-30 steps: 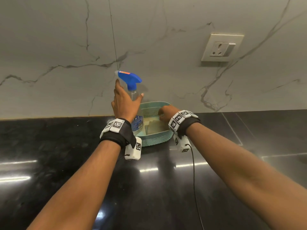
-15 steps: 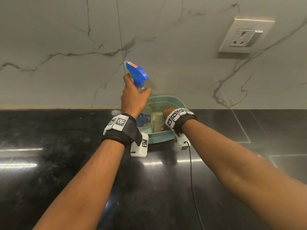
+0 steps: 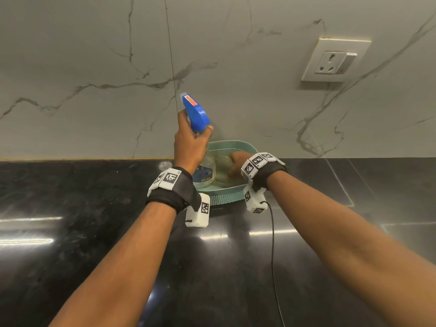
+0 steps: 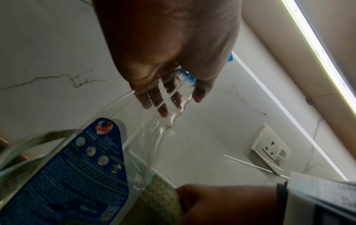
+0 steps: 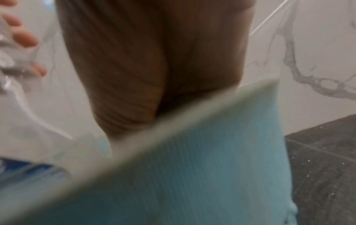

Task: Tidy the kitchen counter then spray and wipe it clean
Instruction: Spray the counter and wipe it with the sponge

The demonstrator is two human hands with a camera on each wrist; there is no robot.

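My left hand [image 3: 190, 145] grips the neck of a clear spray bottle [image 3: 204, 172] with a blue trigger head, holding it at the left end of a teal basket [image 3: 226, 199]. In the left wrist view the fingers wrap the bottle [image 4: 77, 175] just under the head. My right hand [image 3: 237, 161] reaches down into the basket and holds a pale green cloth [image 3: 221, 178] lying there. The cloth [image 4: 159, 197] shows under that hand's knuckles [image 4: 221, 202]. The right wrist view is blurred, with the basket wall [image 5: 212, 167] filling most of it.
The basket stands on a black stone counter [image 3: 70, 232], against a marble-patterned wall. A white wall socket [image 3: 335, 60] is up on the right. A thin black cable [image 3: 272, 244] hangs from my right wrist over the counter.
The left hand has turned and tilted the spray bottle, so its blue head now points up and away. The right hand has gone deeper into the basket onto the cloth.
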